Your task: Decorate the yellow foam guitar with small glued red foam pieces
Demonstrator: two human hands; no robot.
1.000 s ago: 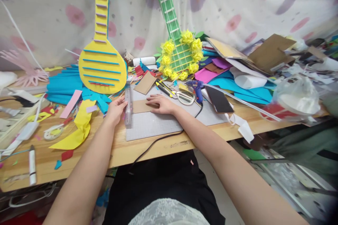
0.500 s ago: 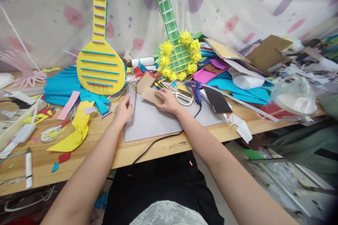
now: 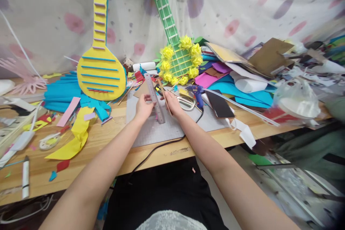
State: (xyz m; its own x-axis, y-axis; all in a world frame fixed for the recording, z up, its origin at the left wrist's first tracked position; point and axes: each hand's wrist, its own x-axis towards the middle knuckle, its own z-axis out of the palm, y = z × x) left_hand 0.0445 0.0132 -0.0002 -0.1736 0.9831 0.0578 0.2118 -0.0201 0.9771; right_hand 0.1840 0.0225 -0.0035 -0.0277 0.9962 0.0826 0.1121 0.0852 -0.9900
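My left hand [image 3: 145, 107] is closed on a metal ruler [image 3: 154, 97], which it holds raised and slanted over the grey cutting mat [image 3: 145, 134]. Beside it, my right hand [image 3: 172, 103] grips a piece of brown cardboard [image 3: 163, 91], turned nearly edge-on to me. The ruler and the cardboard are close together; whether they touch I cannot tell. Another piece of cardboard [image 3: 141, 90] lies on the mat behind my left hand. Scissors [image 3: 187, 104] with pale handles rest just right of my right hand, next to a blue glue gun [image 3: 198, 96].
A yellow paper instrument [image 3: 101, 73] and a green one [image 3: 179, 61] with yellow flowers lean at the back. A phone [image 3: 219, 104] lies right of the mat. A black cable [image 3: 153, 149] crosses the front edge. Yellow crepe paper [image 3: 71, 143] and scraps spread leftward.
My left hand has lifted the ruler from the mat's left side and brought it rightward. My right hand has raised the cardboard and turned it from flat to nearly edge-on.
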